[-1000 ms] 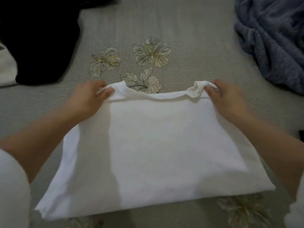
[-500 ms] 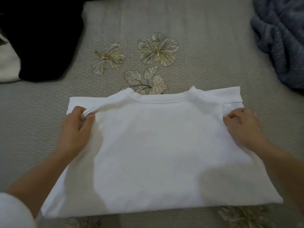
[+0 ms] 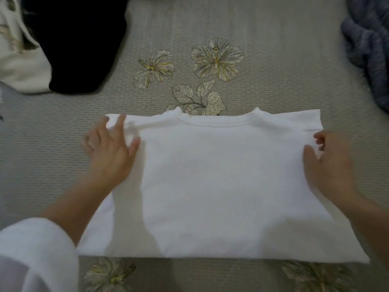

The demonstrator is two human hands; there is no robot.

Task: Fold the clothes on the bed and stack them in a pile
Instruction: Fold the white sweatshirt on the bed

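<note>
A white T-shirt lies flat on the bed, collar at the far side and hem toward me. My left hand rests on its left shoulder and sleeve with fingers spread. At the right edge, just below the right sleeve, my right hand lies with the thumb flat on the cloth and the fingers loosely bent. Neither hand holds any fabric.
The grey bedspread has printed flowers. A black garment lies at the far left over a cream garment. A blue-grey fleece blanket is bunched at the far right.
Both hands laid the shirt's collar end down flat, slid outward to the sleeves, then let go of the pinched fabric. The left fingers have spread open.
</note>
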